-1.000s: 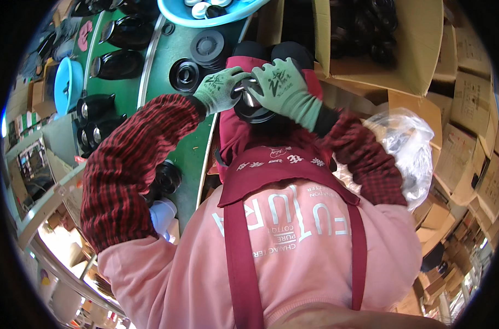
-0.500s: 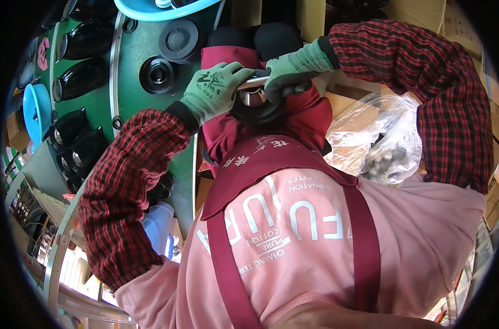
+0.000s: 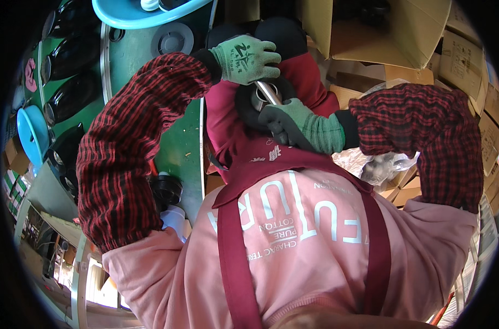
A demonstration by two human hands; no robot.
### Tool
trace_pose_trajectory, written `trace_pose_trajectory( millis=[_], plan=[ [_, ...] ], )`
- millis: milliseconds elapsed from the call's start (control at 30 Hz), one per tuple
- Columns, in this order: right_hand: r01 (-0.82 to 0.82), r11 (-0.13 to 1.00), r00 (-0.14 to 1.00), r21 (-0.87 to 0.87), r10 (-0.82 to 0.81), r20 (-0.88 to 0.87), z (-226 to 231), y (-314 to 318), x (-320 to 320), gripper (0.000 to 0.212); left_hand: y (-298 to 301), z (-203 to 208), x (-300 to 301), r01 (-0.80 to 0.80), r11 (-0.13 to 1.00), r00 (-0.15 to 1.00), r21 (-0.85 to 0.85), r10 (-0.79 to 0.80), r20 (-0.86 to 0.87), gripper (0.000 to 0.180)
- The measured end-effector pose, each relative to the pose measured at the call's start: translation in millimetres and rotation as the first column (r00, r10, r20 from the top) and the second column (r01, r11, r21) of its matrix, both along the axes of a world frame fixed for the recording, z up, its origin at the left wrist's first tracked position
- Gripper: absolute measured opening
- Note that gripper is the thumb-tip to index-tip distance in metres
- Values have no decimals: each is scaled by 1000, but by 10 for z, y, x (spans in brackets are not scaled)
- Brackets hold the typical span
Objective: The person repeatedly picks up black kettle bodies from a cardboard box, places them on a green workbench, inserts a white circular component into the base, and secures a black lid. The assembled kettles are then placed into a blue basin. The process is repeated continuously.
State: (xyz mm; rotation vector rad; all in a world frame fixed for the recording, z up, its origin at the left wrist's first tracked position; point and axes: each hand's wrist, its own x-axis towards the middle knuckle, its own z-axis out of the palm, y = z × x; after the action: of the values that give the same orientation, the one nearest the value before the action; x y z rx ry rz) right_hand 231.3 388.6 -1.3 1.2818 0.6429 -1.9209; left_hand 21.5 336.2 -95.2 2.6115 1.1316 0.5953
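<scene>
A round black part (image 3: 245, 110) with a shiny metal collar (image 3: 258, 100) in its middle rests in my lap, over the maroon apron. Across the collar lies a slanted metal bar (image 3: 268, 92), a handle of some kind; how it joins the collar is hidden. My left hand (image 3: 247, 59), in a green and black glove, is closed on the bar's far end. The near end is in the fist of my gloved right hand (image 3: 304, 127), close to my belly. Both hands mask the bar's ends.
To the left is a green table (image 3: 130, 90) with dark glossy vessels (image 3: 70, 98), a grey disc (image 3: 172, 40) and a blue basin (image 3: 150, 16). Another blue basin (image 3: 33, 134) stands farther left. An open cardboard box (image 3: 381, 33) and clear plastic (image 3: 378, 167) are on the right.
The bar has swung from nearly level to a steep slant. My left hand has moved away from my body and my right hand toward it. Both still grip the bar.
</scene>
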Motion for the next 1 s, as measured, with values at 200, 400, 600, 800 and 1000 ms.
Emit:
trace_pose_trajectory(
  millis=[200, 400, 600, 800, 1000],
  plan=[
    [439, 799, 858, -412, -509, -73, -252, -305, 259, 18, 235, -26, 2, 190, 973, 979, 130, -197, 45, 31],
    [99, 958, 791, 268, 88, -605, -258, -512, 305, 25, 420, -39, 98, 275, 939, 950, 206, -298, 91, 33],
    [311, 937, 945, -161, -323, -55, 191, -142, -111, 25, 313, -20, 10, 23, 1000, 999, 10, -23, 32, 51],
    [-151, 936, 913, 319, 255, -318, 734, 702, -448, 35, -732, 152, -7, -814, 482, 245, -325, 791, 561, 82],
    [68, 862, 610, 503, 363, -704, -43, 1137, -2016, 34, -1215, 38, 758, -581, 667, 478, -467, 743, 468, 84]
  ],
)
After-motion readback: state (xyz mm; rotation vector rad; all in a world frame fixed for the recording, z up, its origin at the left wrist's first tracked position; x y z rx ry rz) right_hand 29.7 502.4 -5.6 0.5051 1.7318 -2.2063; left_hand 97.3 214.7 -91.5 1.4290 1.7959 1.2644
